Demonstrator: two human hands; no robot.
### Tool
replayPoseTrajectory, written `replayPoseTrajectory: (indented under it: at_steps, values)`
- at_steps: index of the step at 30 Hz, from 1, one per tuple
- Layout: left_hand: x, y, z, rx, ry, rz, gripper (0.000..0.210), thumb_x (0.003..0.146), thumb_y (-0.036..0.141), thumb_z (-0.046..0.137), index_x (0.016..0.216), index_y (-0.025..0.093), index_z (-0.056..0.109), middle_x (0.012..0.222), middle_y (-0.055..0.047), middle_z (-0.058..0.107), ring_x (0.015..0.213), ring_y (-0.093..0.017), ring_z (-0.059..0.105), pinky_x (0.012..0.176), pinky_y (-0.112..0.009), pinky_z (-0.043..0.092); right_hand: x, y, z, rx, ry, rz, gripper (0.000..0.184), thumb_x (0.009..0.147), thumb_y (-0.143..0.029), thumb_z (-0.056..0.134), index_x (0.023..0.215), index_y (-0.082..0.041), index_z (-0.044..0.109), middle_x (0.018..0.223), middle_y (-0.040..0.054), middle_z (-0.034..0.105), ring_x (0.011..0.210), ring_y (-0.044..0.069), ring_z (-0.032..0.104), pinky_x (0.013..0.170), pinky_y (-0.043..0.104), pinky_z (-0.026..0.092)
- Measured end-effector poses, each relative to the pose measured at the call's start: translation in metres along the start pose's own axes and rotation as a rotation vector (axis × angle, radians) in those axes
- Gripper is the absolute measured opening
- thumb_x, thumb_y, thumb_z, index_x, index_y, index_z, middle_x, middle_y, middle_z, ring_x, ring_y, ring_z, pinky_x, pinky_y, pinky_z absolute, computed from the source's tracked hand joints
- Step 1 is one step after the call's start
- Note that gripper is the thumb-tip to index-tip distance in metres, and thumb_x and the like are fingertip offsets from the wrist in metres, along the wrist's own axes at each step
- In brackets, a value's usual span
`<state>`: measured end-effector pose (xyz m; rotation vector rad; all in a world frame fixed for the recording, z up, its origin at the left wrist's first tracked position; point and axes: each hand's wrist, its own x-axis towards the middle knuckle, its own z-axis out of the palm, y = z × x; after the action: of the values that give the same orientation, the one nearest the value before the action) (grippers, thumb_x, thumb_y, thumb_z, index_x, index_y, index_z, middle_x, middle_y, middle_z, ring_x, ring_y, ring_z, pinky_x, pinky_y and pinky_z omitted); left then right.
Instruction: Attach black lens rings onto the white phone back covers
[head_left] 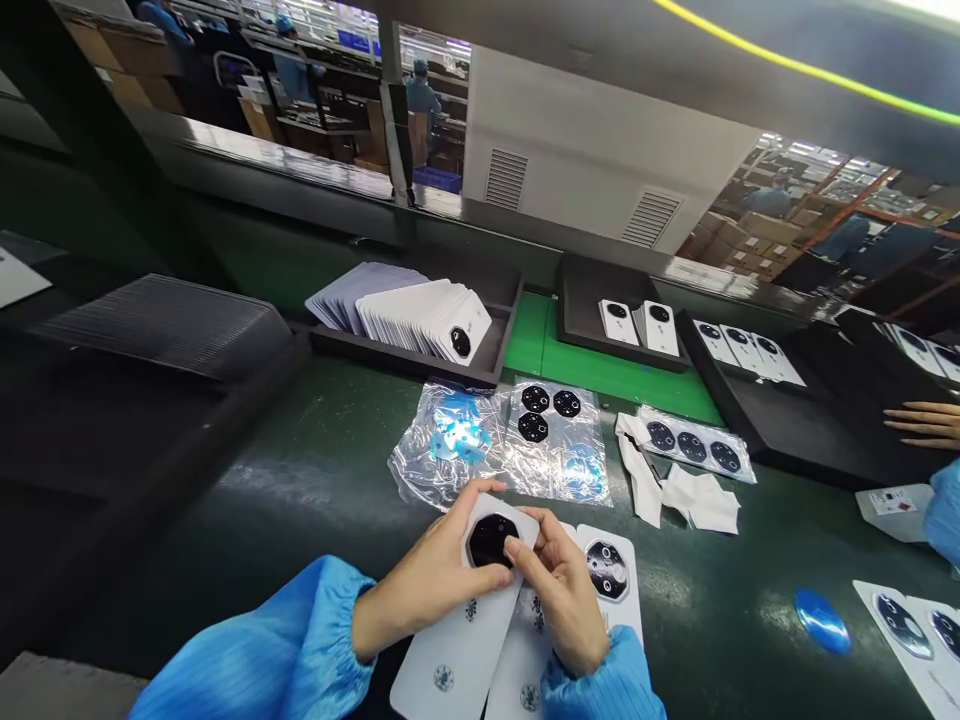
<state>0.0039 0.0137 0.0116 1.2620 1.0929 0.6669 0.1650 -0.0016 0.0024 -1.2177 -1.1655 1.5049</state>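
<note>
A white phone back cover with a round black camera piece near its top is between my two hands, tilted up a little. My left hand grips its left edge, the thumb lying across the face just under the black piece. At the upper right corner, my right hand is closed on the same cover, its thumb pressing the black piece's right side. Partly hidden beneath are another white cover and, further right, a cover with a shiny camera piece.
Beyond my hands lie a plastic bag with blue film pieces and a clear sheet with black discs. White wipes are to the right. Black trays of covers line the back. At far right is a co-worker's hand.
</note>
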Motion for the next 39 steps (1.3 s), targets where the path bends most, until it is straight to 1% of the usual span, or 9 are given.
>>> replayPoseTrajectory:
  at_steps: [6,9,12,14,18,21,27,32,39]
  values:
    - [-0.005,0.008,0.008,0.035,0.043,-0.027,0.043,0.065,0.025,0.061,0.104,0.024,0.042,0.078,0.005,0.057,0.074,-0.019,0.055,0.063,-0.026,0.041,-0.001,-0.003,0.005,-0.121,0.077,-0.049,0.033,0.084,-0.051,0.060,0.090,-0.019,0.065,0.072,-0.0006,0.059,0.067,0.015,0.052,0.061,0.025,0.040]
    - [-0.006,0.009,0.005,0.035,0.016,0.007,0.038,0.068,0.029,0.062,0.100,0.024,0.043,0.078,0.005,0.055,0.077,-0.019,0.054,0.066,-0.026,0.040,-0.002,-0.007,0.007,-0.234,0.125,-0.095,0.040,0.084,-0.058,0.055,0.087,-0.019,0.066,0.071,0.0007,0.062,0.067,0.016,0.055,0.060,0.025,0.042]
    - [-0.003,0.008,-0.001,0.024,-0.009,0.100,0.025,0.082,0.044,0.049,0.093,0.022,0.048,0.080,0.002,0.053,0.080,-0.019,0.052,0.073,-0.028,0.040,-0.002,-0.010,0.007,-0.296,0.161,-0.157,0.044,0.084,-0.062,0.052,0.085,-0.020,0.066,0.072,0.0012,0.065,0.069,0.017,0.059,0.062,0.024,0.046]
    - [0.000,0.008,-0.005,-0.001,-0.005,0.134,0.034,0.087,0.053,0.040,0.085,0.020,0.050,0.078,0.001,0.051,0.079,-0.019,0.050,0.073,-0.028,0.039,0.000,-0.011,0.007,-0.303,0.158,-0.193,0.046,0.085,-0.063,0.049,0.083,-0.020,0.065,0.072,0.0010,0.064,0.070,0.017,0.060,0.063,0.024,0.047]
    - [0.006,0.008,-0.006,-0.076,-0.011,0.074,0.042,0.078,0.061,0.050,0.079,0.019,0.051,0.070,0.003,0.045,0.069,-0.017,0.046,0.064,-0.027,0.038,0.002,-0.010,0.008,-0.305,0.143,-0.226,0.051,0.087,-0.066,0.043,0.083,-0.020,0.067,0.074,0.0015,0.064,0.072,0.017,0.059,0.067,0.025,0.048]
    - [0.008,0.010,-0.005,-0.065,-0.023,0.042,0.041,0.071,0.060,0.056,0.075,0.019,0.051,0.066,0.004,0.044,0.066,-0.016,0.045,0.064,-0.027,0.037,0.002,-0.007,0.008,-0.276,0.120,-0.208,0.049,0.090,-0.063,0.043,0.084,-0.021,0.068,0.077,0.0014,0.063,0.073,0.017,0.056,0.070,0.026,0.046]
    - [0.006,0.013,-0.005,-0.002,0.044,0.038,0.036,0.070,0.056,0.053,0.069,0.020,0.046,0.065,0.004,0.043,0.062,-0.015,0.042,0.060,-0.026,0.034,0.004,0.009,0.006,-0.178,0.198,-0.140,0.047,0.087,-0.065,0.045,0.078,-0.023,0.064,0.074,0.0003,0.060,0.074,0.018,0.054,0.070,0.029,0.042]
    - [0.006,0.013,-0.005,0.080,0.074,0.067,0.032,0.072,0.052,0.049,0.070,0.020,0.048,0.063,0.004,0.042,0.062,-0.015,0.039,0.059,-0.026,0.031,0.010,0.024,0.005,-0.108,0.120,-0.159,0.045,0.079,-0.067,0.057,0.085,-0.022,0.061,0.070,-0.0021,0.055,0.066,0.015,0.050,0.064,0.027,0.041]
    - [0.005,0.017,-0.005,0.181,0.006,0.082,0.032,0.077,0.052,0.046,0.072,0.021,0.048,0.066,0.004,0.046,0.065,-0.016,0.044,0.060,-0.026,0.032,0.005,0.006,0.008,-0.144,0.112,-0.182,0.047,0.079,-0.069,0.056,0.076,-0.022,0.060,0.069,-0.0018,0.054,0.068,0.015,0.049,0.065,0.026,0.040]
